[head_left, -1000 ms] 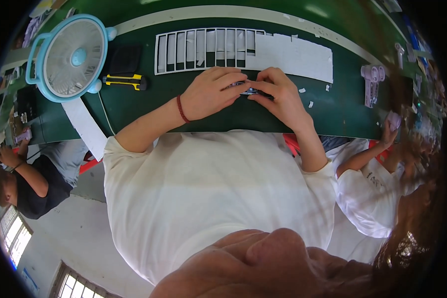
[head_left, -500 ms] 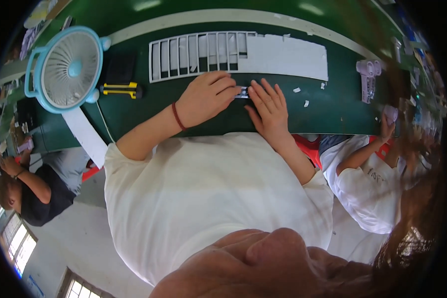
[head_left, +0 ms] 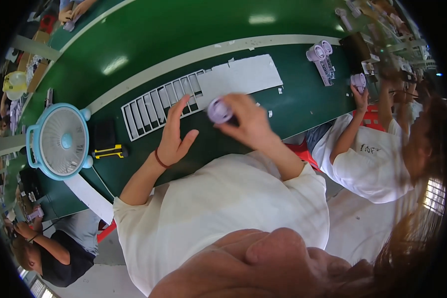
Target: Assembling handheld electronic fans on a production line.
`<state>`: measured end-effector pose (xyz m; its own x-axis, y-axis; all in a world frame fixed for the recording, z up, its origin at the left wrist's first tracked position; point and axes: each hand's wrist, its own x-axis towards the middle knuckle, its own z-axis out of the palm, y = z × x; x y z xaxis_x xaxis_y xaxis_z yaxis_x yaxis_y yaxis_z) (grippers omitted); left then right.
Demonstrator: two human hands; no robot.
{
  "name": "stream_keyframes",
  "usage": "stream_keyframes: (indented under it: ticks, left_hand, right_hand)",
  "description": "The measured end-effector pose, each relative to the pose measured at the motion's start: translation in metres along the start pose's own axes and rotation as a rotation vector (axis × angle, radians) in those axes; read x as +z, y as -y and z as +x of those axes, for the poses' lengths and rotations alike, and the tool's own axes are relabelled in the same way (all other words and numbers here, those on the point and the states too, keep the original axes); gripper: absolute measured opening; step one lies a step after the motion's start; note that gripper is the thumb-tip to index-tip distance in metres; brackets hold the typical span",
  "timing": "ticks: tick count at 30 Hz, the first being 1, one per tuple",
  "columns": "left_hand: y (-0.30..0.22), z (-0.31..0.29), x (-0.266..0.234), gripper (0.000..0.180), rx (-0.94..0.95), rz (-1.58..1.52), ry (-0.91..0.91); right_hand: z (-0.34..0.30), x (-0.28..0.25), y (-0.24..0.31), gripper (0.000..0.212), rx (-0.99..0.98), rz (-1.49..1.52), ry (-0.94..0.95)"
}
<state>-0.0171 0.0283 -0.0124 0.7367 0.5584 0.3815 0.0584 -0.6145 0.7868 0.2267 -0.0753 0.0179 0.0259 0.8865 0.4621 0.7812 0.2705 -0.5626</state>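
A lilac handheld fan (head_left: 219, 110) is in my right hand (head_left: 251, 121). Its round head shows to the left of my blurred fingers, while its handle is hidden. Across from it, my left hand (head_left: 173, 136) is empty, its fingers stretched upward and the thumb apart. Just beyond both hands lies a long white label sheet (head_left: 248, 74); its left part is a frame of narrow slots, some with white strips inside. Part of the sheet's lower edge is behind my hands.
At the left stand a light-blue desk fan (head_left: 64, 141), a black box (head_left: 104, 134) and a yellow-and-black cutter (head_left: 110, 152). More lilac handheld fans (head_left: 321, 62) lie at the right. A co-worker's hand (head_left: 360, 98) holds another there. White scraps (head_left: 270, 113) dot the green table.
My hands have parted; earlier they met over a small item on the table. My right hand now holds the lilac fan up, and my left has opened. The whole view has tilted.
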Motion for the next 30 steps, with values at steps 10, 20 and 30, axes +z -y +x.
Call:
stream_keyframes:
  ticks: [10,20,30]
  left_hand:
    - [0.015,0.002,0.018,0.064,0.047,0.231,0.053]
    - [0.022,-0.005,0.023,0.048,0.035,0.355,0.164]
    - [0.023,-0.004,0.019,0.046,0.067,0.429,0.175]
  right_hand:
    - [0.034,-0.103,-0.206,0.063,0.171,-0.787,-0.306]
    - [0.026,-0.122,-0.272,0.062,0.242,-0.706,-0.363]
    - [0.051,-0.085,-0.194,0.071,0.169,-0.7,-0.407]
